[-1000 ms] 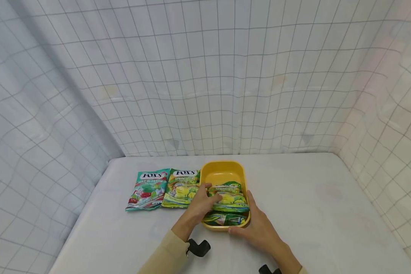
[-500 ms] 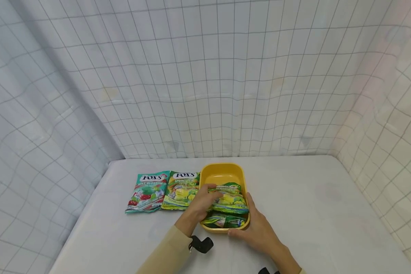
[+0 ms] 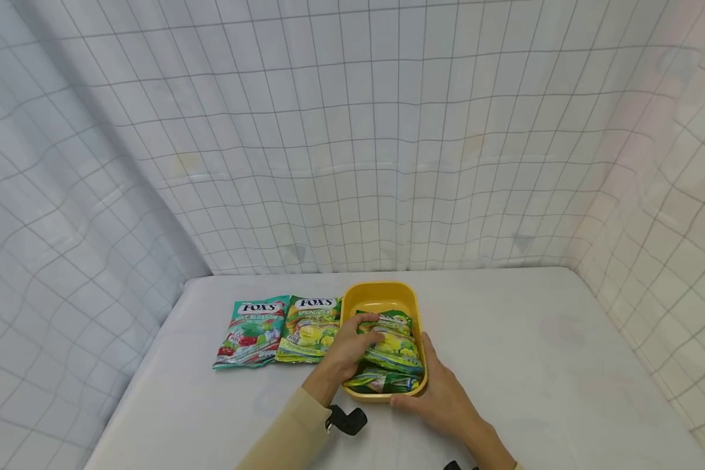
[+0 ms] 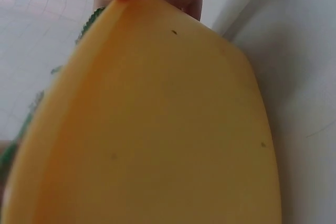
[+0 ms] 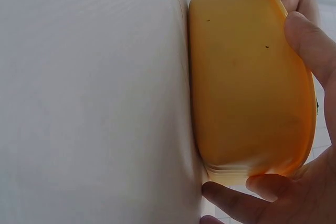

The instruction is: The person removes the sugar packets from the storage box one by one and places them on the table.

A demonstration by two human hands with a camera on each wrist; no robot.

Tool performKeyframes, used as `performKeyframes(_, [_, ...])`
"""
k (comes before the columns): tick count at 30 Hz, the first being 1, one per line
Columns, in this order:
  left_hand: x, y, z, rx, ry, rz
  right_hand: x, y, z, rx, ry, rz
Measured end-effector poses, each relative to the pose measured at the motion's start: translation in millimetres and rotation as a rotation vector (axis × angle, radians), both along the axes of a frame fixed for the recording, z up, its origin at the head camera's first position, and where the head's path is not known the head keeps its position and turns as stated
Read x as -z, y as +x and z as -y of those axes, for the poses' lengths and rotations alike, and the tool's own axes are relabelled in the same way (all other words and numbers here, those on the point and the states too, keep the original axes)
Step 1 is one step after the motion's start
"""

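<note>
I am facing a white tabletop as rippled white sheeting, lined with a dark grid, is hanging behind and along both sides.

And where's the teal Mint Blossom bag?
In the head view, the teal bag lies left of centre on the white table, just left of a Spring Tea bag, which sits between it and the yellow box.

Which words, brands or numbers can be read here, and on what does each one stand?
"FOX'S": teal plastic bag
"MINT BLOSSOM": teal plastic bag
"FOX'S": yellow-green plastic bag beside it
"SPRING TEA": yellow-green plastic bag
"RING TE": another yellow-green bag inside the yellow rectangular plastic container, its first letters hidden by the left hand
The remaining print is too small or blurred to read.
</note>
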State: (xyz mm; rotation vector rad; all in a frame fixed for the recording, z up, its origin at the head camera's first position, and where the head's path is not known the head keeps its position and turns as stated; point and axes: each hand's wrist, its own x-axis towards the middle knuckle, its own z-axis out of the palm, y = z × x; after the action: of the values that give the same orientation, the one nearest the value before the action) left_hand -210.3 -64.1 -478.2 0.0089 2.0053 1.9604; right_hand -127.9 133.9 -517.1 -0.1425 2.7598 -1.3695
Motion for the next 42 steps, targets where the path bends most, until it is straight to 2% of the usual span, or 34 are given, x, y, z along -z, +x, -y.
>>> performKeyframes(8, [0.3,1.0,3,0.049,0.087,0.000,-0.2,-1.0,1,0.009,0.004,0.008])
performKeyframes(19, [-1.1,6.6,6,0.045,0.035,-0.079,0.6,-0.9,1,0.007,0.004,0.003])
performKeyframes(28, [-4.7,10.4,11,0.019,-0.048,-0.120,1.0,-0.6,2,0.010,0.002,0.016])
performKeyframes(35, [-8.6,13.6,16,0.001,-0.043,-0.114,1.6,-0.2,2,0.017,0.001,0.031])
performKeyframes(38, [-9.8,13.8,20,-0.007,-0.062,-0.122,1.6,-0.3,2,0.014,0.004,0.030])
performKeyframes(42, [-10.4,13.4,25,-0.012,-0.041,-0.138,0.2,-0.9,1,0.010,0.012,0.025])
